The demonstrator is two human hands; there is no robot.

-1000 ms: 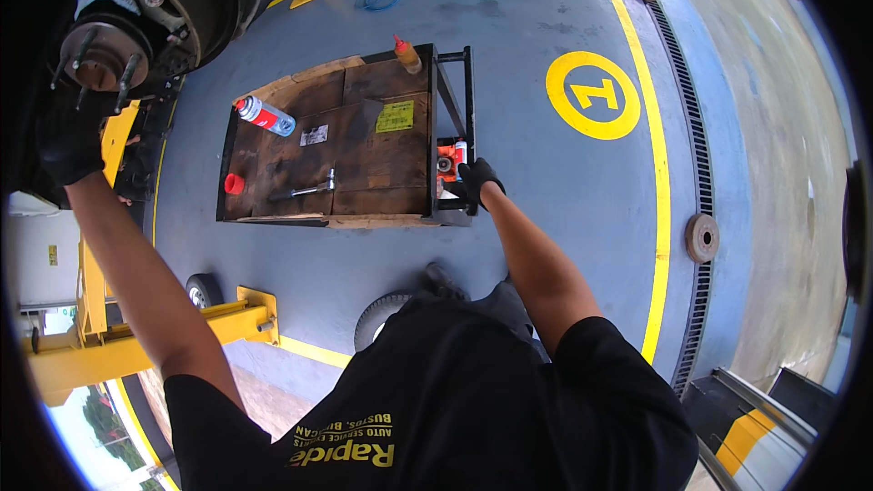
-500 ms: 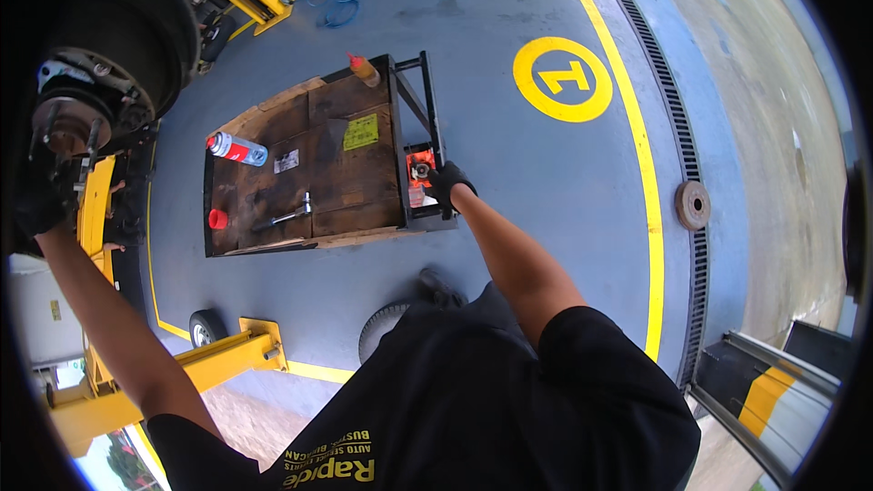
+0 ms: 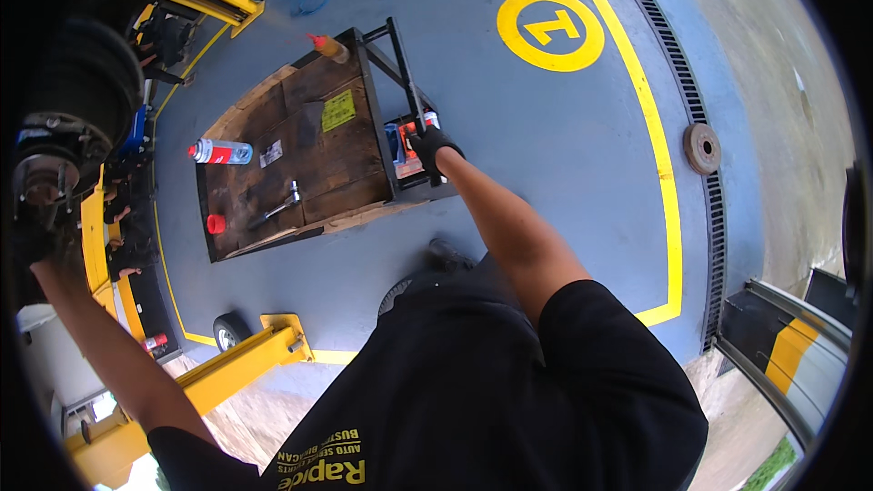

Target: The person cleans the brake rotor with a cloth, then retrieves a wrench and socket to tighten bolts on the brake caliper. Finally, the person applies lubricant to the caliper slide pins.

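My gloved right hand (image 3: 429,144) grips the cart's black handle bar (image 3: 411,91) at 12 o'clock; left hand (image 3: 32,245), 9 o'clock, grip unclear, by wheel hub (image 3: 41,177).

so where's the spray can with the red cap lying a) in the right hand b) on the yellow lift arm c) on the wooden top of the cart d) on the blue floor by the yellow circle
c: the spray can lies on its side on the cart, on its wooden top near the far left edge, well apart from the gloved right hand at the cart's handle end.
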